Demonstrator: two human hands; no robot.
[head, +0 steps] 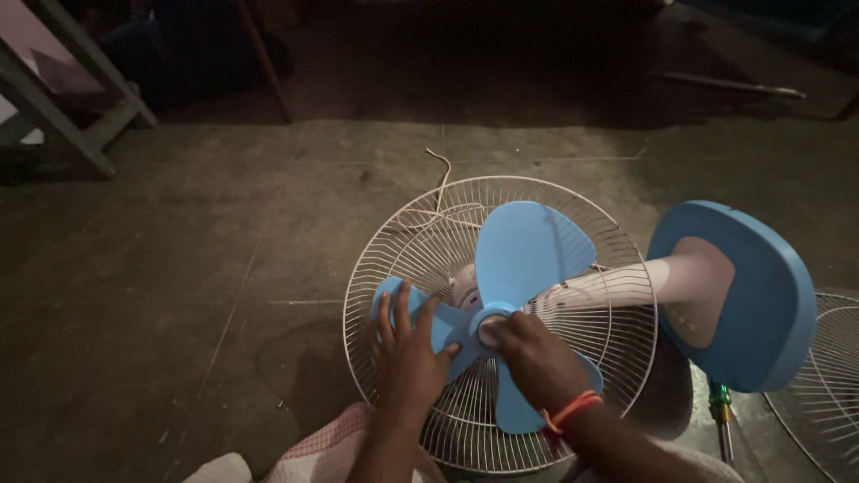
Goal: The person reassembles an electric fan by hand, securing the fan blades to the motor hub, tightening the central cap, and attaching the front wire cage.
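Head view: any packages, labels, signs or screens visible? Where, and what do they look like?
None in view: no package, label, sign or screen.
Only a blue fan blade on a wire guard, both hands on it, left hand, right hand, on a dark floor.

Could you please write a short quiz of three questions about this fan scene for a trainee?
1. True or false: the left hand lies flat on a blue fan blade.
2. What does the right hand touch? A) the blade hub B) the blue fan base C) the screwdriver
3. Fill in: the blades sit over the rear wire ____, which lies on the concrete floor.

Key: 1 true; 2 A; 3 guard.
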